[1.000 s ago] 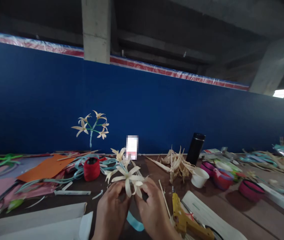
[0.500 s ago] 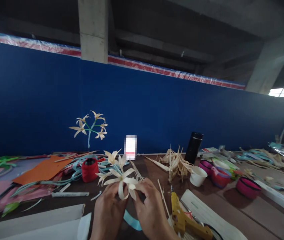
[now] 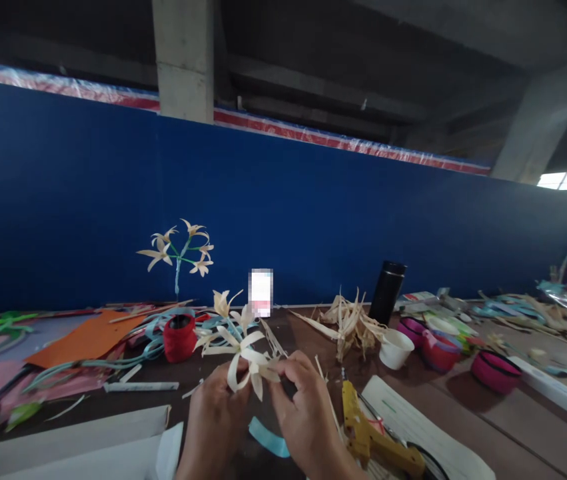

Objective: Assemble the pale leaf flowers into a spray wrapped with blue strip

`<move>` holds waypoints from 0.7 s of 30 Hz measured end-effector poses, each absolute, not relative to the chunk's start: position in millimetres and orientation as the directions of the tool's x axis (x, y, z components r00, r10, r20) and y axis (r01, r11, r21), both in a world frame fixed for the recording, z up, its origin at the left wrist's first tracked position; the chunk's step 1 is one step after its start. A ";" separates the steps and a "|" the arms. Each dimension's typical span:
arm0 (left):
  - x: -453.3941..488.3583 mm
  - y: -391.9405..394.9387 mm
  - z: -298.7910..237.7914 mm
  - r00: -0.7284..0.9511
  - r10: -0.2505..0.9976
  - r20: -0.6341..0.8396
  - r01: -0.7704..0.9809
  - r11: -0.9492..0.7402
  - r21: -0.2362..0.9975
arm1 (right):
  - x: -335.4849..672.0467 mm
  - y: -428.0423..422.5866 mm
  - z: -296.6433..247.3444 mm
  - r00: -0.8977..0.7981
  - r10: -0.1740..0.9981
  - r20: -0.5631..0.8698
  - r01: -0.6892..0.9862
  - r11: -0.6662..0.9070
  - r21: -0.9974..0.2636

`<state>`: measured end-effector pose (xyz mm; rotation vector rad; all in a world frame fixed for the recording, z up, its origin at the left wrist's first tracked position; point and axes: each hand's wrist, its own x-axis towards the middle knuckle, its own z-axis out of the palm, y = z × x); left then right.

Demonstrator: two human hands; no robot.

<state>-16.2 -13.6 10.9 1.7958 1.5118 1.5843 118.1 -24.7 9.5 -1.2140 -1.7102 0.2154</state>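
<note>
- Plainly, the flower bunch (image 3: 243,343) is held above the near middle of the table (image 3: 523,420), between both hands; its stems are largely covered by its own pale petals.
- The bunch is gripped from the left by the left hand (image 3: 216,410), the fingers being closed on it beneath the front bloom; their tips are hidden by petals.
- From the right, it is met by the right hand (image 3: 306,407); as far as can be made out, thumb and forefinger are pinched on a petal, though the contact is partly masked.
- Both forearms are cut off by the lower edge of the view.
- A light-blue ribbon (image 3: 267,438) is seen between the wrists, its right end covered by the right hand; whether it is hung or laid flat cannot be told.
- To the right, a yellow glue gun (image 3: 363,437) is laid partly over a white paper (image 3: 416,417), whose writing cannot be read.
- Behind the bunch, a bright upright rectangle (image 3: 262,293) is blurred into coarse blocks.
- A second flower spray (image 3: 162,253) is stood upright farther left, its foot hidden near a red roll (image 3: 180,341).
- The base of a black bottle (image 3: 387,293) is masked by dried husks (image 3: 348,330) and a white cup (image 3: 396,349).
</note>
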 end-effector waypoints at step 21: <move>-17.7 -16.4 25.3 -0.128 0.977 0.170 0.193 -0.144 0.971 | 121.3 -23.3 14.9 -0.015 0.800 0.600 0.515 0.520 -0.681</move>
